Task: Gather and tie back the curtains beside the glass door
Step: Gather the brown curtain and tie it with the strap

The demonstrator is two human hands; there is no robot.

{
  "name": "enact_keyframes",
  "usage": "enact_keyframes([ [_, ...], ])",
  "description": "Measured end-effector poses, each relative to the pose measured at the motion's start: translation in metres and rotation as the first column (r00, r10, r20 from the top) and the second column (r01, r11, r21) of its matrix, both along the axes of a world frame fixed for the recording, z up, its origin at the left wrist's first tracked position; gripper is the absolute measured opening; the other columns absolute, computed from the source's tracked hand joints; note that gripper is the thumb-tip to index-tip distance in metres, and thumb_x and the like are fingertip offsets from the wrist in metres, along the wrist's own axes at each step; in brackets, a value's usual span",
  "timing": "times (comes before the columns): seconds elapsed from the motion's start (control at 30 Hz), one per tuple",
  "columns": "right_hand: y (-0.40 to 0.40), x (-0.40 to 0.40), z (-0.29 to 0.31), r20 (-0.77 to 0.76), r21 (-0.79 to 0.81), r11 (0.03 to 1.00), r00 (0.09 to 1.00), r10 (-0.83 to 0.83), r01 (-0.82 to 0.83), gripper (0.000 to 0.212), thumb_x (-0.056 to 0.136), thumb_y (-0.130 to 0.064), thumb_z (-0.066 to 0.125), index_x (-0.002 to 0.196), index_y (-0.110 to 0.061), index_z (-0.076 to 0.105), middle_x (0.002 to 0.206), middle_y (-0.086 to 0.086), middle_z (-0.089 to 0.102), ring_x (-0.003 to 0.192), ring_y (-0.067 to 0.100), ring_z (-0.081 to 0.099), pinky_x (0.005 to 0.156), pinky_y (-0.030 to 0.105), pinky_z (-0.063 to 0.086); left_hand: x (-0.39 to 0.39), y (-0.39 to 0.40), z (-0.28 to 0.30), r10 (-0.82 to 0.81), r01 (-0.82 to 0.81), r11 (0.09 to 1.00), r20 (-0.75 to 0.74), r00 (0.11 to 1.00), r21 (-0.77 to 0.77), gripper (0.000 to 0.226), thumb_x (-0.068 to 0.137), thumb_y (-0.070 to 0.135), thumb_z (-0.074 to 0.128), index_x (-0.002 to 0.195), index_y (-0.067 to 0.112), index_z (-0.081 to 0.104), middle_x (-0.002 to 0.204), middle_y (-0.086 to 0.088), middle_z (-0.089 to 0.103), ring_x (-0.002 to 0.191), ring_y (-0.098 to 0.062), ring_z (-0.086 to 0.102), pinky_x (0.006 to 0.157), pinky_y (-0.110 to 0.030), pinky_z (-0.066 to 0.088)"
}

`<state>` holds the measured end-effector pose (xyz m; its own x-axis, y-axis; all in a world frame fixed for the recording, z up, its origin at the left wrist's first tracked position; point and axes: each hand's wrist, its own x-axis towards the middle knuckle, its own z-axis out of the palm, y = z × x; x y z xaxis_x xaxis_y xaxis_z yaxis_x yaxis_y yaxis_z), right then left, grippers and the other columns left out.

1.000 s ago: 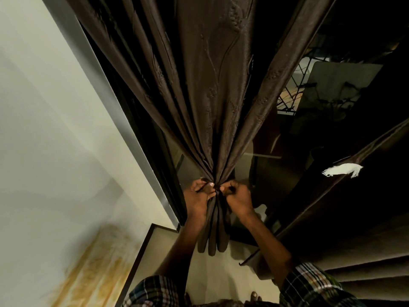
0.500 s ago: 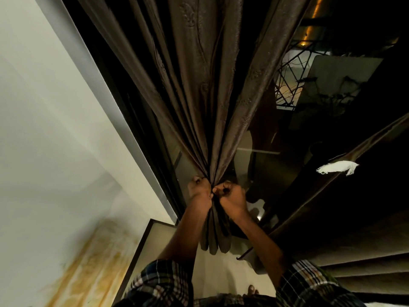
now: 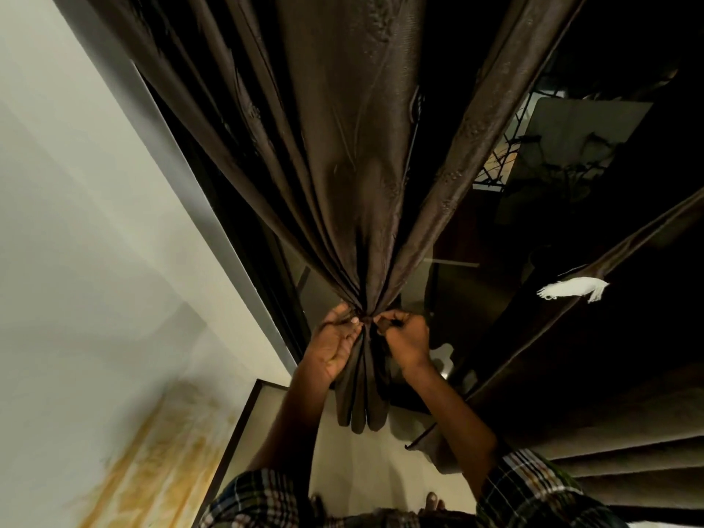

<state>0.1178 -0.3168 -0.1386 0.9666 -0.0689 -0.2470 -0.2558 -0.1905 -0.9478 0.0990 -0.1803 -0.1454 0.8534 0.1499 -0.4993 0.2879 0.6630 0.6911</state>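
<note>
Brown curtain bunched at centre, just right of door frame. Left hand now opened, palm up, fingertips at cinch; earlier fisted. Right hand pinching dark tie. Knot probably being finished.

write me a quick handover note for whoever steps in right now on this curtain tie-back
Left hand: palm turned up, fingers loosely curled at the left of the cinch; whether it pinches the tie cannot be told.
Right hand: fingers curled, pinching at the cinch from the right.
Brown curtain: gathered into one tight bunch beside the glass door, its tail hanging below the hands.
Second curtain: already tied with a white tie.
Done: gathering.
Left: finish the knot and let go.
</note>
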Motion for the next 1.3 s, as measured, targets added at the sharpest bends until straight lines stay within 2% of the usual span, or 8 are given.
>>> enact_keyframes([
  [0.17, 0.002, 0.001, 0.004, -0.079, 0.161, 0.985, 0.995, -0.055, 0.067, 0.023, 0.091, 0.003, 0.072, 0.081, -0.016, 0.079, 0.085, 0.006, 0.077, 0.087, 0.022, 0.072, 0.084, 0.035, 0.061, -0.001, -0.008, -0.006, 0.108, -0.11, 0.99, 0.022, 0.994, 0.085, 0.039, 0.088, -0.028, 0.055, 0.115, -0.002, 0.067, 0.105, -0.02, 0.07, 0.098, -0.028, 0.068, 0.084, -0.027, 0.063],
  [0.4, -0.002, -0.001, 0.006, -0.037, -0.139, 0.987, 0.996, -0.083, 0.078, 0.013, 0.094, -0.014, 0.076, 0.105, -0.013, 0.083, 0.099, 0.001, 0.08, 0.094, 0.01, 0.069, 0.076, 0.012, 0.044, 0.012, -0.018, 0.001, 0.237, -0.164, 0.85, -0.085, 0.968, 0.501, 0.032, 0.075, -0.019, 0.072, 0.102, -0.001, 0.072, 0.105, -0.02, 0.075, 0.095, -0.033, 0.071, 0.082, -0.037, 0.061],
  [0.63, 0.001, -0.004, 0.001, -0.028, -0.122, 0.987, 0.994, -0.107, 0.103, 0.011, 0.093, -0.013, 0.076, 0.098, -0.017, 0.084, 0.1, 0.003, 0.082, 0.101, 0.017, 0.074, 0.1, 0.031, 0.056, 0.004, -0.02, -0.001, 0.249, -0.175, 0.808, -0.058, 0.967, 0.562, 0.048, 0.075, -0.015, 0.065, 0.119, 0.001, 0.072, 0.111, -0.028, 0.075, 0.103, -0.045, 0.073, 0.082, -0.036, 0.058],
  [0.73, 0.003, -0.001, -0.004, -0.076, -0.027, 0.987, 0.984, -0.16, 0.158, 0.02, 0.09, -0.01, 0.078, 0.078, -0.026, 0.082, 0.086, 0.002, 0.081, 0.091, 0.022, 0.078, 0.096, 0.044, 0.062, -0.005, -0.026, 0.008, 0.248, -0.184, 0.824, -0.048, 0.968, 0.536, 0.048, 0.083, -0.011, 0.064, 0.124, 0.012, 0.072, 0.109, -0.016, 0.077, 0.096, -0.032, 0.075, 0.084, -0.037, 0.062],
  [0.9, 0.005, 0.005, -0.01, -0.204, 0.144, 0.971, 0.966, -0.159, 0.19, 0.029, 0.092, -0.01, 0.076, 0.067, -0.025, 0.074, 0.079, 0.003, 0.078, 0.08, 0.024, 0.077, 0.089, 0.054, 0.064, -0.012, -0.037, 0.015, 0.229, -0.162, 0.647, 0.013, 0.973, 0.745, 0.043, 0.09, -0.007, 0.066, 0.12, 0.023, 0.072, 0.104, -0.006, 0.076, 0.09, -0.023, 0.075, 0.064, -0.02, 0.057],
  [1.07, -0.014, -0.005, 0.019, -0.043, 0.122, 0.992, 0.999, -0.029, 0.034, 0.016, 0.1, -0.012, 0.067, 0.111, -0.023, 0.071, 0.109, 0.0, 0.072, 0.112, 0.022, 0.069, 0.102, 0.038, 0.056, -0.031, -0.052, 0.028, 0.329, -0.127, 0.375, -0.004, 0.944, 0.918, 0.044, 0.088, 0.006, 0.072, 0.129, 0.016, 0.063, 0.131, -0.01, 0.057, 0.118, -0.03, 0.06, 0.101, -0.047, 0.056],
  [1.2, -0.039, -0.027, 0.061, 0.167, 0.03, 1.0, 0.986, -0.009, 0.004, 0.029, 0.103, -0.012, 0.061, 0.13, -0.019, 0.068, 0.123, -0.001, 0.068, 0.117, 0.011, 0.062, 0.094, 0.02, 0.052, -0.061, -0.084, 0.062, 0.426, -0.366, 0.118, 0.286, 0.858, 0.923, 0.025, 0.087, 0.004, 0.063, 0.107, 0.019, 0.059, 0.11, -0.001, 0.059, 0.101, -0.018, 0.06, 0.078, -0.039, 0.055],
  [1.3, -0.049, -0.046, 0.099, 0.343, 0.015, 0.999, 0.938, 0.044, -0.052, 0.027, 0.105, -0.013, 0.058, 0.127, -0.021, 0.071, 0.122, -0.007, 0.072, 0.119, 0.009, 0.066, 0.106, 0.034, 0.056, -0.071, -0.111, 0.111, 0.39, -0.598, 0.168, 0.504, 0.771, 0.784, 0.031, 0.094, -0.004, 0.06, 0.101, 0.025, 0.052, 0.091, 0.012, 0.059, 0.085, 0.003, 0.062, 0.068, -0.024, 0.052],
])
